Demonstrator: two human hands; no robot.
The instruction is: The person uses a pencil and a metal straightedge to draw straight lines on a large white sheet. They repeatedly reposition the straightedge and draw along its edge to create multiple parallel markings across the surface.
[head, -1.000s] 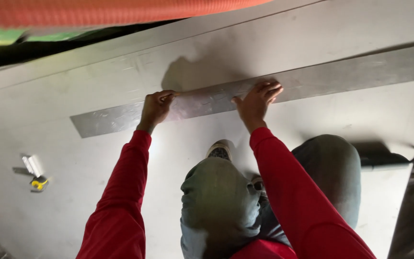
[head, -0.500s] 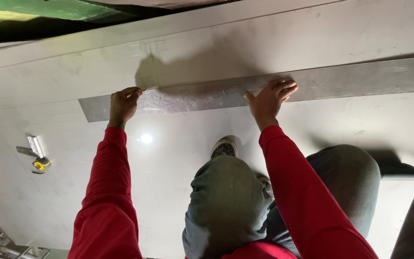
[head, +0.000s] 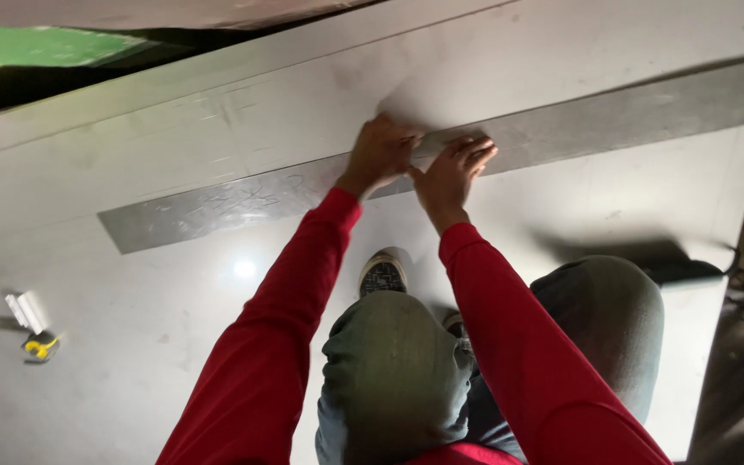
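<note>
- One small tool (head: 32,331) with a yellow part lies far to the left on the big grey metal sheet (head: 131,387); no hand is near it
- Up in the left corner a green patch (head: 45,47) shows past the edge of the sheet; what it is cannot be told
- A long darker metal strip (head: 217,207) lies flat on the sheet and runs from the left up to the right edge of the view; its left end is cut square
- The left hand (head: 381,155) is on the strip near its middle; the fingers are bent and close together, pushing down on the metal; it grips nothing
- The right hand (head: 451,172) is just beside it, almost touching; its fingers are a little fanned out and lie flat on the strip
- Both sleeves are red; below them a shoe (head: 383,274) stands on the sheet, and the person squats with bent knees (head: 393,370)
- The step looks like holding the strip down in its place; since the strip is so long, moving it would need both hands working together and a steady push, or one end may swing
- At the far right a dark thing (head: 682,271) lies by the sheet's edge; it is too blurry to name
- No box, bin or tray shows, so nothing is held inside anything
</note>
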